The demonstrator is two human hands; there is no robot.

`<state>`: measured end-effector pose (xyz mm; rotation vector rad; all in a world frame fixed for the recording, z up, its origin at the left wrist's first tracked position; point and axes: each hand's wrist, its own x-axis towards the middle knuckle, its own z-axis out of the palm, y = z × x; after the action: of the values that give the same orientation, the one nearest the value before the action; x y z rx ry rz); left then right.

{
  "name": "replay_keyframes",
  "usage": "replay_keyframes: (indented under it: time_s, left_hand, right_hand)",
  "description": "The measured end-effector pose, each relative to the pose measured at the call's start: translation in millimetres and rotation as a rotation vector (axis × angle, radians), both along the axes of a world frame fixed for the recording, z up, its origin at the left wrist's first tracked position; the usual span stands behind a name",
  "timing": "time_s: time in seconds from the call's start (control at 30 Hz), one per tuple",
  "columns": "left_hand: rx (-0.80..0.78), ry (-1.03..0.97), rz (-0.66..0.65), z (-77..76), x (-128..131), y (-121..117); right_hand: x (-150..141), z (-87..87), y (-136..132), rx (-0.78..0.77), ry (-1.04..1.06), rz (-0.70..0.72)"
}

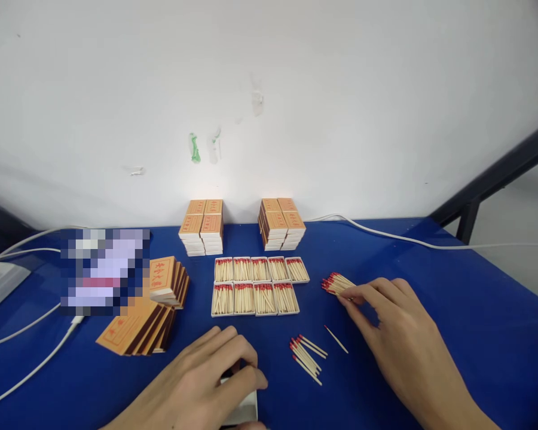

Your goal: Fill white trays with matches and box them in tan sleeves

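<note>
My left hand (210, 376) is curled around a white matchbox tray (247, 411) at the near edge of the view, thumb across its top; fingers hide most of the tray. On the right, the thumb and forefinger of my right hand (390, 325) are pinched at the near end of a bunch of red-headed matches (336, 282) on the blue table. Between the hands lie several loose matches (305, 360) and one separate match (336, 339). Beyond them, several filled matchbox trays (255, 286) stand in two rows, match heads pointing away from me.
Two stacks of orange matchboxes, a left stack (201, 227) and a right stack (282, 224), stand by the white wall (269, 107). Tilted matchbox sleeves (138, 325) lie at left beside a blurred-out device (103, 269). White cables (40, 382) run across the blue table (457, 298).
</note>
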<state>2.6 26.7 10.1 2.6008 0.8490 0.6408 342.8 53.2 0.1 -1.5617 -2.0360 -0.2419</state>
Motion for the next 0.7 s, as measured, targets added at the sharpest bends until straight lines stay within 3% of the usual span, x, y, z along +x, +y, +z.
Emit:
replay_keyframes:
  time_s: [0.1, 0.33, 0.53, 0.7]
  left_hand:
    - [0.067, -0.081, 0.011, -4.5, 0, 0]
    - [0.004, 0.036, 0.019, 13.8, -3, -3]
    - [0.028, -0.069, 0.010, -3.8, -2, -1]
    - [-0.036, -0.020, 0.012, 0.6, -2, -3]
  right_hand:
    - [-2, 5.2, -7, -0.012, 0.043, 0.000]
    - [-5, 13.8, -29, -0.224, 0.024, 0.094]
    - [-6, 6.0, -32, -0.294, 0.081, 0.059]
    - [-15, 10.6, -31, -0.281, 0.109, 0.103]
